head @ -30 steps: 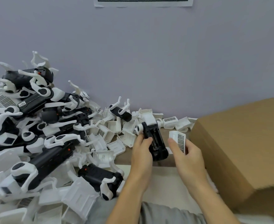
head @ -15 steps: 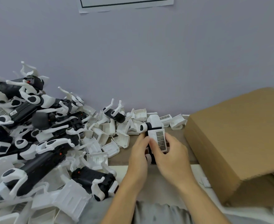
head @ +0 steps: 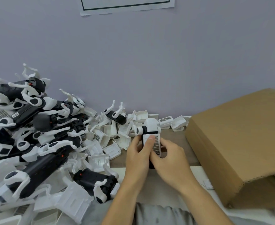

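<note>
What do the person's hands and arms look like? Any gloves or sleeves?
No gloves, rings or watch: the left hand and right hand are bare. Both forearms are bare too, with no sleeves showing. Grey clothing shows just below them.

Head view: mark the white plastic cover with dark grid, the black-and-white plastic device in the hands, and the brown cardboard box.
White plastic cover with dark grid point(head: 157, 146): head view, grid patch.
Black-and-white plastic device point(head: 151, 125): head view, white top block.
Brown cardboard box point(head: 239, 135): head view, top face.

Black-and-white device point(head: 147, 129) upright above table; white grid-patterned cover point(head: 154, 144) against its front face.
</note>
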A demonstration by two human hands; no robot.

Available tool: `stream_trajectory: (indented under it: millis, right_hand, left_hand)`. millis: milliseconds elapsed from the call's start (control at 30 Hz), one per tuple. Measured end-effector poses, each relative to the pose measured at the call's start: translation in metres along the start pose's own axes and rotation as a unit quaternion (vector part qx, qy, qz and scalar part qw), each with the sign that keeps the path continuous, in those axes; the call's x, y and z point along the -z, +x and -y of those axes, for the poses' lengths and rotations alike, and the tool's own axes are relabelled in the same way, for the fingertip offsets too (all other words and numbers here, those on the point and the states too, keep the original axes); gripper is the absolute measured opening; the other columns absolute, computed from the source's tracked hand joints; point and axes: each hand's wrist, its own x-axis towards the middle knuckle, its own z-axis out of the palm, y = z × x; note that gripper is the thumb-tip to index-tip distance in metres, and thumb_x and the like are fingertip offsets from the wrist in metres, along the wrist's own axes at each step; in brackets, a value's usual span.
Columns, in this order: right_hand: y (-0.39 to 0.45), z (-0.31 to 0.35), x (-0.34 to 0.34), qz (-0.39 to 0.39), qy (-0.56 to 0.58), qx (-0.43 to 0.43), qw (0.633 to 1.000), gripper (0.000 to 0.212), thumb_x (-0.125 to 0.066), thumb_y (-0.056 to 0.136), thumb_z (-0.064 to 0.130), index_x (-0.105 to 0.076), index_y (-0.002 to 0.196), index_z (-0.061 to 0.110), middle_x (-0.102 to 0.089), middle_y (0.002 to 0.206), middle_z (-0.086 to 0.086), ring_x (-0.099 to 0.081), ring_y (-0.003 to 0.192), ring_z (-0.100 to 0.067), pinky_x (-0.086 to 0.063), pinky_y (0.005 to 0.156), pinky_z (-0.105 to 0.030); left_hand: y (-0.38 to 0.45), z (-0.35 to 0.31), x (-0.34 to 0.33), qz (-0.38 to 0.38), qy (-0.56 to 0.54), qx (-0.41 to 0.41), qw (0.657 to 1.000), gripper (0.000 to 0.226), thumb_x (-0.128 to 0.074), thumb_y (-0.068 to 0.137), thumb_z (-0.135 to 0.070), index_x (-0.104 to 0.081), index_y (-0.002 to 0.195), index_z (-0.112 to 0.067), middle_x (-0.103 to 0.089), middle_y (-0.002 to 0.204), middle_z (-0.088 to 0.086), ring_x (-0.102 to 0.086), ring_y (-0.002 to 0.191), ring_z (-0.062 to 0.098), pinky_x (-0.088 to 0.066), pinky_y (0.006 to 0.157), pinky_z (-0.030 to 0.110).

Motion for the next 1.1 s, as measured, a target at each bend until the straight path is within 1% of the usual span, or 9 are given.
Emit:
stream_trajectory:
  millis: [100,233,333,500,600,700,833,967,1100]
  right_hand:
    - [0.0,0.001,0.002,0.02,0.133,-0.036,0.99,0.023,-0.054,0.101,0.024,-0.076,0.097,0.018,-0.077,0.092,0.0,-0.071,0.092,-0.018,-0.056,0.084,-0.037]
    - [0.002,0.003,0.004,0.016,0.287,-0.146,0.947,0.038,-0.05,0.102,0.035,-0.078,0.1,0.01,-0.078,0.094,-0.008,-0.075,0.092,-0.023,-0.058,0.074,-0.029]
    - [0.004,0.0,0.005,-0.021,0.301,-0.168,0.938,0.034,-0.058,0.098,0.035,-0.08,0.091,0.011,-0.078,0.089,-0.009,-0.075,0.089,-0.025,-0.059,0.08,-0.039]
    - [0.006,-0.004,0.002,-0.085,0.246,-0.149,0.954,0.029,-0.067,0.092,0.035,-0.081,0.07,0.023,-0.077,0.071,-0.002,-0.073,0.069,-0.013,-0.055,0.059,-0.025]
    - [0.005,-0.005,0.0,-0.06,0.287,-0.142,0.945,0.025,-0.068,0.091,0.036,-0.082,0.075,0.023,-0.078,0.077,-0.002,-0.075,0.074,-0.013,-0.055,0.058,-0.02]
    - [0.005,-0.005,-0.001,-0.035,0.312,-0.131,0.94,0.026,-0.063,0.096,0.034,-0.082,0.085,0.021,-0.079,0.085,-0.003,-0.076,0.083,-0.015,-0.06,0.069,-0.024]
    - [0.006,-0.006,-0.002,-0.033,0.283,-0.123,0.951,0.027,-0.058,0.1,0.023,-0.081,0.087,0.018,-0.079,0.087,-0.001,-0.074,0.087,-0.016,-0.057,0.071,-0.023]
    - [0.006,-0.007,-0.002,-0.068,0.22,-0.104,0.968,0.026,-0.057,0.101,0.023,-0.08,0.088,0.021,-0.078,0.084,0.004,-0.073,0.085,-0.012,-0.056,0.076,-0.028]
    - [0.007,-0.007,-0.001,-0.1,0.195,-0.074,0.973,0.024,-0.061,0.098,0.016,-0.077,0.085,0.026,-0.077,0.079,0.012,-0.071,0.075,0.0,-0.05,0.063,-0.012]
  left_hand:
    - [0.001,0.0,0.001,-0.006,-0.008,0.0,1.0,0.017,-0.059,0.1,-0.021,-0.073,0.106,-0.015,-0.078,0.097,0.005,-0.074,0.09,0.015,-0.056,0.071,0.019]
    - [-0.001,0.0,-0.001,0.03,-0.018,0.019,0.999,0.016,-0.06,0.098,-0.018,-0.075,0.1,-0.013,-0.076,0.087,0.007,-0.073,0.077,0.014,-0.054,0.062,0.02]
    - [-0.001,0.0,0.0,0.035,-0.008,0.03,0.999,0.019,-0.059,0.099,-0.019,-0.074,0.094,-0.01,-0.074,0.082,0.007,-0.071,0.077,0.017,-0.057,0.065,0.027]
    - [0.001,0.003,-0.002,0.011,0.08,0.001,0.997,0.026,-0.057,0.102,-0.016,-0.071,0.081,-0.009,-0.069,0.067,-0.002,-0.064,0.064,0.01,-0.049,0.057,0.022]
    - [0.002,0.004,-0.001,0.003,0.06,0.018,0.998,0.028,-0.056,0.102,-0.02,-0.073,0.086,-0.006,-0.073,0.074,0.003,-0.068,0.07,0.012,-0.053,0.061,0.023]
    - [0.002,0.004,-0.001,-0.006,0.001,0.05,0.999,0.03,-0.057,0.101,-0.027,-0.079,0.086,-0.014,-0.078,0.087,0.008,-0.074,0.081,0.019,-0.059,0.069,0.028]
    - [0.005,0.006,0.001,-0.02,-0.043,0.078,0.996,0.027,-0.059,0.1,-0.029,-0.079,0.093,-0.012,-0.077,0.097,0.017,-0.074,0.095,0.032,-0.058,0.085,0.044]
    - [0.005,0.008,0.0,-0.003,0.021,0.052,0.998,0.017,-0.06,0.1,-0.017,-0.077,0.1,-0.015,-0.078,0.096,0.007,-0.073,0.099,0.024,-0.057,0.087,0.036]
    - [0.004,0.007,-0.001,-0.011,0.082,0.022,0.996,0.015,-0.061,0.1,-0.017,-0.075,0.097,-0.019,-0.079,0.092,-0.002,-0.073,0.094,0.018,-0.055,0.086,0.032]
